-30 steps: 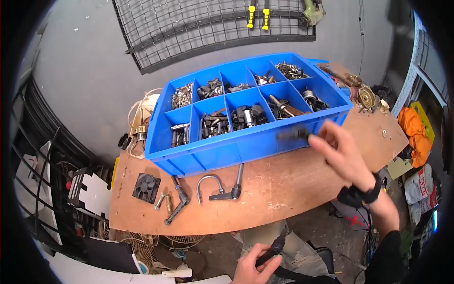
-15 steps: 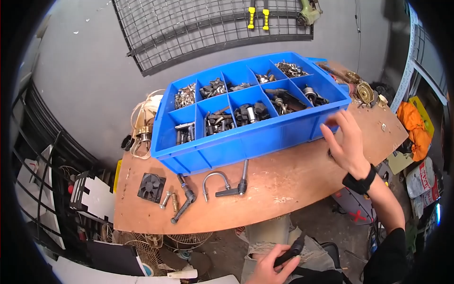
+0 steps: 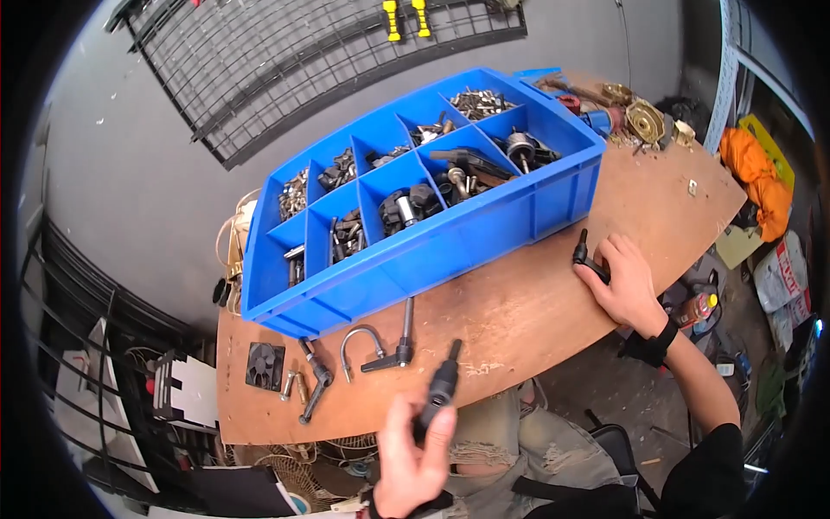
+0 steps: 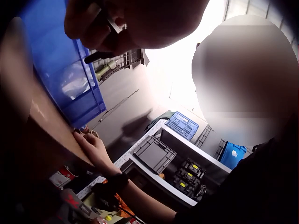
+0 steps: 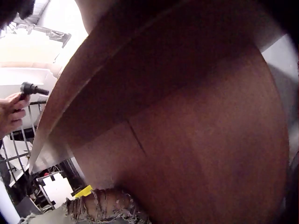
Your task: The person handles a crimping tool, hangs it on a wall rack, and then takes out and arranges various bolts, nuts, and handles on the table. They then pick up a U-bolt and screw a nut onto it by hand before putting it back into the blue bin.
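Note:
My left hand (image 3: 411,463) holds a black clamping lever (image 3: 443,382) with a threaded stud over the table's front edge; in the right wrist view this lever (image 5: 29,87) shows side on. At the table's right part, my right hand (image 3: 629,281) pinches a second black clamping lever (image 3: 583,251) between thumb and fingers, low at the tabletop and in front of the blue divided bin (image 3: 415,255). On the table's left lie two more clamping levers, one angled (image 3: 318,381) and one with a long stud (image 3: 399,353), beside a U-bolt (image 3: 361,333).
Several bin compartments hold bolts, knobs and other metal parts. A small black fan (image 3: 264,367), a bolt (image 3: 288,385) and a brass-coloured fitting (image 3: 302,387) lie at the table's left. Old metal parts (image 3: 644,119) pile up behind the bin's right end.
My right hand dropped a dark part into the bin, came down to the tabletop and took hold of a clamping lever. My left hand rose and moved left with its lever. The view turned.

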Tool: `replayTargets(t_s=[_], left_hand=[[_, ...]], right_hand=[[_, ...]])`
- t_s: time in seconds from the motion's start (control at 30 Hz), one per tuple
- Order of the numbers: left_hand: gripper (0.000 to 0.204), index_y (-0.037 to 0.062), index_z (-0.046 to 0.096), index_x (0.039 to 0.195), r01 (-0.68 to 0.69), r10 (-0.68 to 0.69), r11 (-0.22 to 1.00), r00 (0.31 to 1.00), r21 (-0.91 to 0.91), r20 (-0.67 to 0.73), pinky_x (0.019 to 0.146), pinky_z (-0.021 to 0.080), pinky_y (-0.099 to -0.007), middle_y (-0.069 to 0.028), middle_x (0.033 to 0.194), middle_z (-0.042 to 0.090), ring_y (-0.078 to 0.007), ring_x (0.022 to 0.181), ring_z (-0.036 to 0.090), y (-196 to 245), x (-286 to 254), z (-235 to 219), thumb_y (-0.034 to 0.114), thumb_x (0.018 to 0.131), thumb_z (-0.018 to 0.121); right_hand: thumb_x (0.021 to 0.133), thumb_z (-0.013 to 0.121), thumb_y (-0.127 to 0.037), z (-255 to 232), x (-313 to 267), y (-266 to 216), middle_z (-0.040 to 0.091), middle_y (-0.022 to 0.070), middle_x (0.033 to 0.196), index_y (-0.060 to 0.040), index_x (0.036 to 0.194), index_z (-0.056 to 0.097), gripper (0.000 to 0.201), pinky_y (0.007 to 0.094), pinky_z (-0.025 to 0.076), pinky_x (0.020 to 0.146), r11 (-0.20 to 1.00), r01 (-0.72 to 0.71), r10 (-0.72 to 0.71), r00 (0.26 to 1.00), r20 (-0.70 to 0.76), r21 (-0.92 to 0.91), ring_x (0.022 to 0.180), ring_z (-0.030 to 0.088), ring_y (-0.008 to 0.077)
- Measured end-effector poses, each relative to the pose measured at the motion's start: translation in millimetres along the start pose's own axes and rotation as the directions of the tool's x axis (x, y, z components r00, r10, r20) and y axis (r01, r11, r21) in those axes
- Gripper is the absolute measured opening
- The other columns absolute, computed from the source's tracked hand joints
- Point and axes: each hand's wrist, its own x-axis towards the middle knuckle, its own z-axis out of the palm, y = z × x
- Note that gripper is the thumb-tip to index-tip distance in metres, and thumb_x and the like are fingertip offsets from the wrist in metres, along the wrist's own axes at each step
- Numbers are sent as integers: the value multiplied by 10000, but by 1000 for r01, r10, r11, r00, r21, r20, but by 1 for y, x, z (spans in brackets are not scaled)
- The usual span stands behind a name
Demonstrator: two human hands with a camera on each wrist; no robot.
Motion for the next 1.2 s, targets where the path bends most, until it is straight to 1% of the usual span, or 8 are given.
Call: replayTargets(t_s=[0.2,0.27,0.37,0.47,0.57,0.63,0.77,1.2], left_hand=[[206,-25,546,1144,-238,288,883,955,406,-68,632,463,-381,-175,815,598,-310,684,609,63,98,-13,48,952,549],[207,-7,550,1161,-410,516,668,856,621,10,646,484,-402,-192,854,626,-382,719,626,67,142,-16,54,963,559],[291,-12,551,1207,-331,444,635,896,698,20,769,495,-440,-221,1034,625,-396,898,624,66,193,-15,137,966,619],[337,-27,543,1245,-399,688,348,723,849,58,899,457,-456,-219,1122,608,-393,1020,588,56,187,-13,147,965,616],[240,-12,622,1127,-420,516,651,856,633,38,871,457,-435,-185,1039,649,-372,970,610,45,138,-3,120,927,627],[119,18,658,965,-305,301,672,945,674,128,753,447,-418,-139,850,647,-331,827,612,30,106,-4,122,910,644],[323,-7,608,1089,-190,85,536,982,823,172,790,434,-441,-169,1028,585,-339,946,577,-8,76,-9,228,887,698],[213,58,629,987,-376,223,415,925,829,308,916,370,-460,-94,987,571,-307,967,535,-50,76,-18,185,837,710]], right_hand=[[897,666,-234,-2,3,1,525,153,843,0,902,539,266,435,422,779,999,13,-12,999,-31,46,850,509,357],[900,659,-224,-2,2,1,526,152,842,2,903,539,256,439,423,788,999,17,-16,999,-39,49,851,512,358],[918,647,-234,-1,3,2,502,173,827,6,867,515,279,446,406,735,995,22,-17,999,-51,102,820,489,374],[924,634,-228,-1,4,5,500,176,827,9,876,518,268,446,409,742,995,43,-37,997,-70,89,821,487,382],[918,630,-199,1,3,5,536,179,849,4,887,522,232,457,427,757,997,40,-34,996,-82,70,843,519,385],[927,620,-198,1,3,5,533,196,835,3,883,516,230,469,430,732,995,-9,16,997,-75,97,824,521,403],[952,591,-215,7,1,4,531,219,820,7,885,521,243,486,432,708,992,-13,26,995,-95,129,794,524,430],[975,561,-249,5,3,-1,523,221,824,19,873,494,295,469,409,725,996,-44,48,998,-49,78,813,508,417]])
